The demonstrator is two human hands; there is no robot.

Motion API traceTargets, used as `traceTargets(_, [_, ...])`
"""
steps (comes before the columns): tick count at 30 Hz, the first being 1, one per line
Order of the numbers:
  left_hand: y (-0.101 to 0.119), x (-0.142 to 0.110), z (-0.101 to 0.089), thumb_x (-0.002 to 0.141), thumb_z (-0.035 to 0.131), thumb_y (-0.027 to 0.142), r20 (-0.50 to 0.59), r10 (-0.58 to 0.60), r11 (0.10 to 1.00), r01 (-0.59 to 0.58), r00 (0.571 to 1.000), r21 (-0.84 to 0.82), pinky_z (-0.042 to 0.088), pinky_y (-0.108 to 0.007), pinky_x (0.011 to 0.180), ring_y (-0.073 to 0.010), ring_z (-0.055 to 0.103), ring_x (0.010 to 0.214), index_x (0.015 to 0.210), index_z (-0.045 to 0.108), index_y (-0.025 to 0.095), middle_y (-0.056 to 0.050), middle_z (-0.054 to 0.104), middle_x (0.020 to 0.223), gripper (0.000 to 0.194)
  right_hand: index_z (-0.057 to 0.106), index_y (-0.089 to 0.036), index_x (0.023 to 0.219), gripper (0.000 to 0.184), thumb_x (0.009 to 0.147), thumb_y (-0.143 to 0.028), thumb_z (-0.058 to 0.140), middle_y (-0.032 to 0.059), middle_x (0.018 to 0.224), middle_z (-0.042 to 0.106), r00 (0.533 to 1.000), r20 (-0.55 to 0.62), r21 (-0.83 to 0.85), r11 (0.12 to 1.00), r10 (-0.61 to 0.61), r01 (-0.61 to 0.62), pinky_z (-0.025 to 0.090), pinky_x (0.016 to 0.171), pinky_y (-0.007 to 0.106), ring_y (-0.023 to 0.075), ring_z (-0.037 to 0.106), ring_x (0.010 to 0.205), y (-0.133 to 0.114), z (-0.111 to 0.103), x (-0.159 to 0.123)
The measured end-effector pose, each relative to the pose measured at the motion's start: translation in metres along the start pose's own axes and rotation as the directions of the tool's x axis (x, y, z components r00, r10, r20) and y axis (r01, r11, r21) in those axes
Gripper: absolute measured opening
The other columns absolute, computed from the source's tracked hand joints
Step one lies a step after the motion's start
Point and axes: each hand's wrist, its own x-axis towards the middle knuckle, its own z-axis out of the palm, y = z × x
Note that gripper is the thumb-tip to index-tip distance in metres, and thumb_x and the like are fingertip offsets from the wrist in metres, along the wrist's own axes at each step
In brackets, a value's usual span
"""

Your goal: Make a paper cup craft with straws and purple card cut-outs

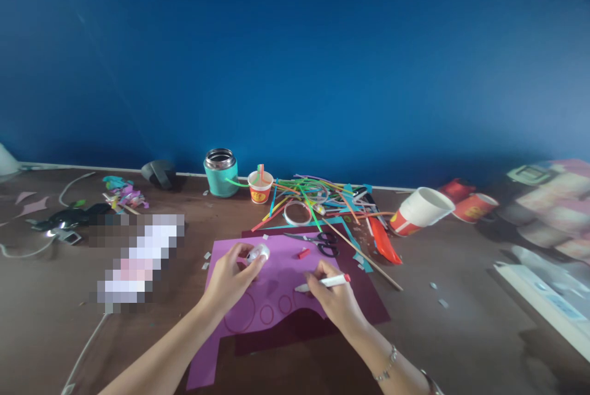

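My left hand is closed around a small round white object, held above the purple paper; its exact kind is unclear. In my right hand is a white marker with a red end, its tip low over the paper. Several red circle outlines of different sizes run in a row along the paper's lower part, and a partial curve shows near the marker tip. A red marker cap lies on the sheet, close to black scissors. A dark maroon sheet lies beneath the purple one.
Colourful pipe cleaners or straws lie heaped behind the paper, with a tape ring and a wooden stick. A turquoise jar, a small paper cup and stacked cups stand along the back. A blurred-out device lies left.
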Motion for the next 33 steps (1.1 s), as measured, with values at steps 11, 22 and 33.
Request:
traceTargets(11, [-0.0022, 0.001, -0.0001, 0.074, 0.055, 0.051, 0.005, 0.012, 1.0, -0.012, 1.0, 0.013, 0.049, -0.025, 0.052, -0.0177, 0.066, 0.059, 0.086, 0.057, 0.021, 0.001, 0.066, 0.073, 0.032, 0.039, -0.021, 0.059, 0.029, 0.079, -0.034, 0.055, -0.0064, 0.051, 0.044, 0.998, -0.052, -0.069, 0.998, -0.017, 0.013, 0.033, 0.048, 0.02, 0.0097, 0.04, 0.049, -0.0009, -0.0002, -0.0004])
traceTargets(22, [-0.0004, 0.0002, -0.0001, 0.073, 0.055, 0.053, -0.001, -0.005, 1.0, 0.005, 1.0, 0.011, 0.048, -0.025, 0.049, -0.0185, 0.066, 0.057, 0.087, 0.057, 0.02, 0.0, 0.066, 0.07, 0.036, 0.036, -0.022, 0.056, 0.029, 0.078, -0.029, 0.053, -0.0068, 0.049, 0.039, 0.997, -0.062, -0.079, 0.996, -0.049, 0.044, 0.033, 0.047, 0.021, 0.0095, 0.037, 0.047, 0.0005, -0.0015, -0.0001])
traceTargets(33, [0.0041, -0.0009, -0.0008, 0.073, 0.056, 0.053, 0.001, -0.023, 1.0, 0.023, 1.0, 0.021, 0.048, -0.026, 0.049, -0.0188, 0.066, 0.057, 0.087, 0.057, 0.02, -0.001, 0.066, 0.07, 0.036, 0.031, -0.023, 0.054, 0.029, 0.076, -0.025, 0.05, -0.0068, 0.047, 0.035, 0.998, -0.06, -0.086, 0.996, -0.023, 0.017, 0.034, 0.048, 0.022, 0.0105, 0.039, 0.046, 0.0046, -0.0021, 0.0])
